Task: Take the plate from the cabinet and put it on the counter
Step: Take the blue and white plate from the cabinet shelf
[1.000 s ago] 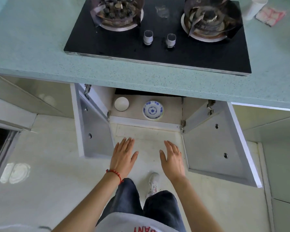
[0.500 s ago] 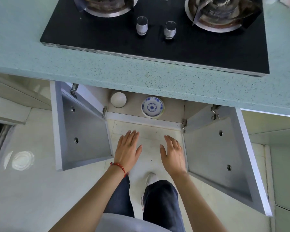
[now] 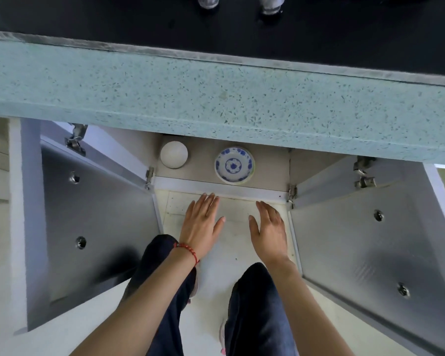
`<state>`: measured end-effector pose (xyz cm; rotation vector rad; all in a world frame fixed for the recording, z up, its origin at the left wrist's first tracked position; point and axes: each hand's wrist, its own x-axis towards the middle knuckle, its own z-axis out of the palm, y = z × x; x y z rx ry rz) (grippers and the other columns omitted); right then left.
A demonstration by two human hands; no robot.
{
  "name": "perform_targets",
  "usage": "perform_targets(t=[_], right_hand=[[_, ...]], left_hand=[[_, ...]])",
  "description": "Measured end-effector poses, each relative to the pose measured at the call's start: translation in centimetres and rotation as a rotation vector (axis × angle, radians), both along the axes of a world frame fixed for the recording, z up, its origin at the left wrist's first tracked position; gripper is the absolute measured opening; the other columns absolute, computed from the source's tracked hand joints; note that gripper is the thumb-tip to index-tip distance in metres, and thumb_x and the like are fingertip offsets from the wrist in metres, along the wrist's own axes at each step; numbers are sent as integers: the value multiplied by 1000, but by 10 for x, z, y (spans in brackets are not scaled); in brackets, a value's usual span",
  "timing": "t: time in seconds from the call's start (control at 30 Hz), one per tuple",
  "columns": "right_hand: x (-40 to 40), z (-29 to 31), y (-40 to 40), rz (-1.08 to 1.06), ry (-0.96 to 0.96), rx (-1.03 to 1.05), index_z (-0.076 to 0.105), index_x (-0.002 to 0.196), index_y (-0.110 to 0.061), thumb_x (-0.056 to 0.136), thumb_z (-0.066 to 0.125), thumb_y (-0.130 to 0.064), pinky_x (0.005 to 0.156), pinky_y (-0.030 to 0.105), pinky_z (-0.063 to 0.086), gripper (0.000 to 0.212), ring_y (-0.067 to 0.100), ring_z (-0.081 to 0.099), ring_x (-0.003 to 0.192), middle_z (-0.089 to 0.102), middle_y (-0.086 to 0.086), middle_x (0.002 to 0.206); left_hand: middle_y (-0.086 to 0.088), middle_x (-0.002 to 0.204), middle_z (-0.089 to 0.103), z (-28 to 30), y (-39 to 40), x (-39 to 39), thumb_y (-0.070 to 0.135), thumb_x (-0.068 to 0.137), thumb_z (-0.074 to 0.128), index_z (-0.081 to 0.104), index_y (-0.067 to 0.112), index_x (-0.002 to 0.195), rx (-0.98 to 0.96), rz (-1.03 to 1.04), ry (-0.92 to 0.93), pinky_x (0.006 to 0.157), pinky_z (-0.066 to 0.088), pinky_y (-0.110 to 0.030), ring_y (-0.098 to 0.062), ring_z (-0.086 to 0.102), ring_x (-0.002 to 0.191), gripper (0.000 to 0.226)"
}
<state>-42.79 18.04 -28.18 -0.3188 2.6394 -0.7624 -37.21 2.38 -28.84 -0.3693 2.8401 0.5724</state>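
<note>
A small white plate with blue flower patterns (image 3: 233, 165) lies on the floor of the open cabinet (image 3: 270, 167) under the speckled green counter (image 3: 216, 98). My left hand (image 3: 203, 223), with a red string at its wrist, hovers flat just in front of the cabinet sill, fingers apart and empty. My right hand (image 3: 269, 231) hovers beside it, also spread and empty. Both hands are short of the plate, which sits beyond and between them.
A plain white round bowl or lid (image 3: 174, 154) sits left of the plate in the cabinet. Both cabinet doors, left (image 3: 93, 214) and right (image 3: 370, 240), stand swung wide open at either side. A black stove top (image 3: 216, 24) with two knobs covers the counter's back.
My view has dropped closer to the cabinet and both hands have moved forward toward its sill. They stay empty and spread.
</note>
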Motion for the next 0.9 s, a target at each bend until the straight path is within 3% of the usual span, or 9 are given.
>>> perform_targets(t=[0.13,0.3,0.5,0.7,0.9], right_hand=[[-16,-41,-5,21,4,-4,41,132,-5,94,44,-24,110,39,28,43,30,39,130,47,16,138],[-38,-99,-14,17,33,-32,44,130,-4,89,39,-29,107,42,34,49,34,44,126,51,20,134],[-61,-158,-24,6,111,-59,48,126,-1,87,41,-28,103,45,39,48,37,49,121,55,23,128],[-86,-213,-36,26,178,-90,46,128,-3,85,25,-43,104,42,38,62,35,46,122,53,20,130],[-116,-271,-48,10,221,-162,47,126,-2,86,38,-31,101,45,43,50,37,49,118,54,22,128]], left_hand=[[-16,143,40,-40,-5,-16,45,87,15,33,6,137,5,-2,14,111,21,-44,-31,32,135,66],[-18,133,52,-96,-10,-37,38,88,27,44,4,129,-31,-6,37,103,33,-51,-33,46,126,56],[-20,130,55,-154,-19,-61,37,88,28,45,2,128,-48,-17,91,101,37,-53,-35,48,123,55],[-17,122,62,-210,-23,-87,36,87,33,52,3,121,-113,-23,160,95,43,-50,-33,55,117,52],[-19,124,60,-275,-35,-111,36,88,31,51,0,122,-92,-21,205,97,38,-55,-36,53,119,53]])
